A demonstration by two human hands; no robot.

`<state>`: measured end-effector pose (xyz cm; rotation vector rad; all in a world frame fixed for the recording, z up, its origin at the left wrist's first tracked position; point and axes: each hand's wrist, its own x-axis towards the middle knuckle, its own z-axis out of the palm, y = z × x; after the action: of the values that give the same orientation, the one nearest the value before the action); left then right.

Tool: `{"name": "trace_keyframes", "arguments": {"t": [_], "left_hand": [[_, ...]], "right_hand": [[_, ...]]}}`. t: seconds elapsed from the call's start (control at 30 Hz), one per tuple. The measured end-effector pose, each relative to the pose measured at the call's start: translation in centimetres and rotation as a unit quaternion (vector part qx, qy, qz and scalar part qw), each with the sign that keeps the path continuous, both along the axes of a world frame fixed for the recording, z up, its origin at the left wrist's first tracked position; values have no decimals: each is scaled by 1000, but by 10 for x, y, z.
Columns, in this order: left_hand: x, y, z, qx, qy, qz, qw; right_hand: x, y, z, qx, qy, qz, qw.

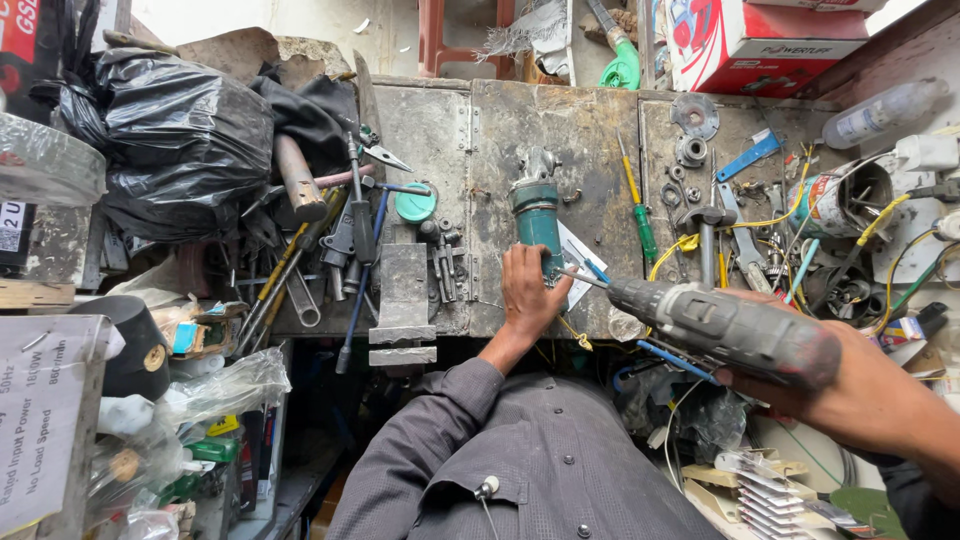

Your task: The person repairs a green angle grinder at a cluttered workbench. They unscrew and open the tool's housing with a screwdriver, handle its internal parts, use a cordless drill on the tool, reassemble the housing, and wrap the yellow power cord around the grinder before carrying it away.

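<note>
1. Grinder body, teal and grey, lies on the metal bench; the left hand is clamped around its near end.
2. Right hand grips a grey power driver, its bit at the grinder: a screw is probably being worked, which calls for holding the bit square.
3. Near left stands a white printed label.
4. Far right sits a red-and-white carton.
</note>
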<state>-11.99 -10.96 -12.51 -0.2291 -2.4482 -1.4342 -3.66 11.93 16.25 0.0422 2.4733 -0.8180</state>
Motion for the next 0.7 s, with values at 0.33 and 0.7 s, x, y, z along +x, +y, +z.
{"name": "trace_keyframes", "arguments": {"t": [0.33, 0.7], "left_hand": [[0, 22, 41, 60, -97, -46, 992], [-17, 89, 63, 105, -156, -79, 979]], "right_hand": [[9, 76, -73, -25, 365, -40, 930], [-12, 144, -202, 152, 361, -31, 919]]}}
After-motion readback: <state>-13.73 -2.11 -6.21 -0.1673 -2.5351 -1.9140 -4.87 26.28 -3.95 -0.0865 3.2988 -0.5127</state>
